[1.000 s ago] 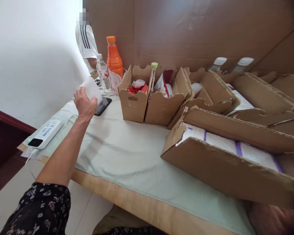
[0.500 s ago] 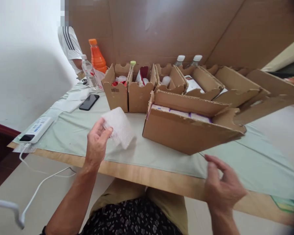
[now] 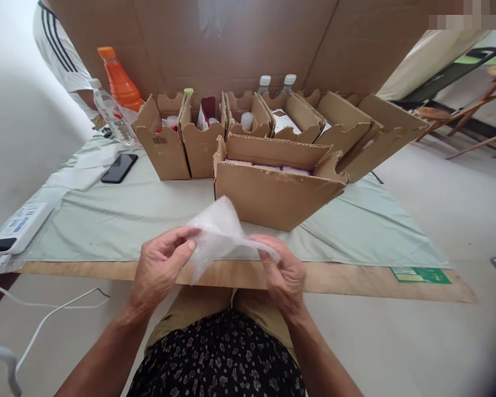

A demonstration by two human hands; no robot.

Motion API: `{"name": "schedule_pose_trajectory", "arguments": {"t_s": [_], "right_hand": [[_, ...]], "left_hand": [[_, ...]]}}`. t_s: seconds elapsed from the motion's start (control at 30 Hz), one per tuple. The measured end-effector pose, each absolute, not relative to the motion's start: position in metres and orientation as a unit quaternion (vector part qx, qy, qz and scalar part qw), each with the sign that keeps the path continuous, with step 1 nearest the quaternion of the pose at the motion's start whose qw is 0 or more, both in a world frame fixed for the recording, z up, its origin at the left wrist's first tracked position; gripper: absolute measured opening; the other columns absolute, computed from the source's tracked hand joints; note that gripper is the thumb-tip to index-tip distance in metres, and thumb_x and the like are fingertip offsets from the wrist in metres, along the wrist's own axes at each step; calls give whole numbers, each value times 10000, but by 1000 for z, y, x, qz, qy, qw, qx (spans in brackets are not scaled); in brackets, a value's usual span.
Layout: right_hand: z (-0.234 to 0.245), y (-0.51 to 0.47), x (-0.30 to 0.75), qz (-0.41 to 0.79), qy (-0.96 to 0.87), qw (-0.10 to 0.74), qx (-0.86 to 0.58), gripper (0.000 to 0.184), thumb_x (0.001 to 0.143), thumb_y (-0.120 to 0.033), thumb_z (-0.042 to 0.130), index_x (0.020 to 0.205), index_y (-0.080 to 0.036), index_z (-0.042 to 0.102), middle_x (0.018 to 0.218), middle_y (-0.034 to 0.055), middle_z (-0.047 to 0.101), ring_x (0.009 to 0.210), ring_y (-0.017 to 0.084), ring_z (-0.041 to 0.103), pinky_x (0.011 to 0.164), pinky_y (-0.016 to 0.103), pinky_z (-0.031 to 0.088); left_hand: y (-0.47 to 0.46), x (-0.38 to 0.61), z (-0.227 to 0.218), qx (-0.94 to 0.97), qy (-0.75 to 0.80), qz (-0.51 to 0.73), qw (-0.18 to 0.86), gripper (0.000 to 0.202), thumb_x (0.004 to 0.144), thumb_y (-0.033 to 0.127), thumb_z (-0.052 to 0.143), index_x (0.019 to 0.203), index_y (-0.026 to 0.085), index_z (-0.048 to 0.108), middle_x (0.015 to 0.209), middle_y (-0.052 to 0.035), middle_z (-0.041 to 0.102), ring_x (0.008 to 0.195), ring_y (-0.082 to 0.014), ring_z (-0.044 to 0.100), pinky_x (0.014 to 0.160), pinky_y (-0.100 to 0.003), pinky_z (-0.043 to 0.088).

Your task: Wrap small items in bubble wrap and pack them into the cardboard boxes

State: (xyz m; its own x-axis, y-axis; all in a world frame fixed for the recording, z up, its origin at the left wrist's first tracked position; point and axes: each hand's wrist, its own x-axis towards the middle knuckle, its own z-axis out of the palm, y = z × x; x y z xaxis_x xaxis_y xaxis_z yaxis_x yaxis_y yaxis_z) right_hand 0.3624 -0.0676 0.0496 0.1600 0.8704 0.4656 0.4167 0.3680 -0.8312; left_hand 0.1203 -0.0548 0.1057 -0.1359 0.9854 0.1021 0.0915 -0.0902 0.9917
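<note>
A thin white translucent sheet, like a piece of bubble wrap (image 3: 219, 223), is stretched between my two hands above the table's front edge. My left hand (image 3: 163, 264) pinches its left side between thumb and fingers. Its right end is gripped by my right hand (image 3: 283, 270), closed around the narrow, bunched part. Just behind the sheet stands an open cardboard box (image 3: 273, 201) holding several white packs (image 3: 268, 167) with purple edges. The sheet overlaps the box's lower left corner in view.
A row of open cardboard boxes (image 3: 204, 150) stands behind, with bottles at the back. On the left are an orange bottle (image 3: 122, 85), a clear bottle (image 3: 111, 118), a phone (image 3: 119, 168) and a white power strip (image 3: 22, 226). Another person's striped sleeve (image 3: 60, 44) shows at the far left.
My right hand has come in from the right and taken hold of the sheet. My left hand has brought the sheet nearer to me. The view has shifted to the right.
</note>
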Motion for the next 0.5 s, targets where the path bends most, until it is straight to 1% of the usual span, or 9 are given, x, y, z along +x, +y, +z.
{"name": "schedule_pose_trajectory", "arguments": {"t_s": [0.03, 0.1, 0.13, 0.2, 0.27, 0.33, 0.4, 0.47, 0.5], "right_hand": [[57, -70, 370, 241, -578, 568, -533, 186, 993, -392, 622, 1032, -268, 756, 1013, 45, 809, 954, 251, 763, 885, 422, 615], [69, -70, 386, 300, -521, 580, -550, 242, 956, -465, 674, 1061, -258, 743, 948, 44, 804, 843, 234, 756, 747, 366, 620], [72, -68, 392, 320, -507, 574, -558, 285, 938, -492, 689, 1084, -251, 736, 917, 44, 801, 800, 230, 748, 697, 351, 611], [71, -58, 403, 329, -513, 540, -581, 344, 917, -522, 691, 1103, -234, 727, 866, 48, 789, 741, 226, 727, 642, 341, 589], [60, -48, 411, 275, -543, 496, -619, 337, 891, -521, 687, 1036, -219, 731, 816, 51, 770, 717, 228, 703, 666, 364, 583], [47, -42, 421, 183, -559, 473, -655, 319, 880, -504, 670, 985, -209, 733, 831, 65, 767, 758, 240, 698, 773, 415, 587], [38, -42, 433, 106, -537, 479, -687, 330, 894, -498, 649, 1008, -200, 733, 911, 89, 776, 823, 249, 703, 870, 459, 571], [37, -44, 447, 72, -500, 500, -703, 378, 912, -507, 641, 1107, -193, 719, 1048, 118, 775, 900, 255, 710, 900, 470, 564], [39, -43, 453, 71, -492, 509, -703, 429, 905, -523, 656, 1179, -195, 699, 1143, 133, 761, 962, 264, 712, 903, 469, 565]], "left_hand": [[-52, 113, 109, 543, 534, 511, 397, 124, 816, 310, 754, 881, 238, 831, 868, -48, 795, 789, -218, 721, 696, -318, 600], [-41, 103, 114, 625, 517, 449, 374, 146, 822, 291, 677, 757, 255, 803, 766, -34, 762, 708, -211, 691, 615, -301, 561], [-33, 100, 114, 665, 503, 410, 370, 175, 820, 276, 637, 736, 262, 790, 754, -30, 755, 698, -207, 682, 605, -295, 550], [-14, 100, 107, 728, 482, 325, 364, 217, 810, 247, 572, 755, 270, 780, 798, -30, 768, 738, -213, 690, 656, -305, 564], [3, 105, 93, 765, 479, 266, 339, 245, 790, 224, 543, 794, 272, 784, 859, -42, 780, 826, -237, 704, 777, -361, 591], [15, 111, 78, 783, 483, 250, 302, 252, 793, 226, 551, 841, 269, 795, 961, -67, 778, 958, -272, 706, 892, -434, 589], [22, 116, 69, 776, 494, 277, 278, 256, 836, 260, 568, 939, 264, 803, 1124, -101, 751, 1105, -301, 684, 882, -444, 595], [28, 121, 67, 745, 513, 322, 280, 334, 876, 309, 587, 1150, 254, 769, 1302, -127, 693, 1202, -317, 656, 793, -398, 605], [31, 125, 67, 726, 523, 344, 285, 424, 877, 329, 602, 1277, 246, 715, 1379, -138, 657, 1241, -324, 639, 776, -386, 606]]}}
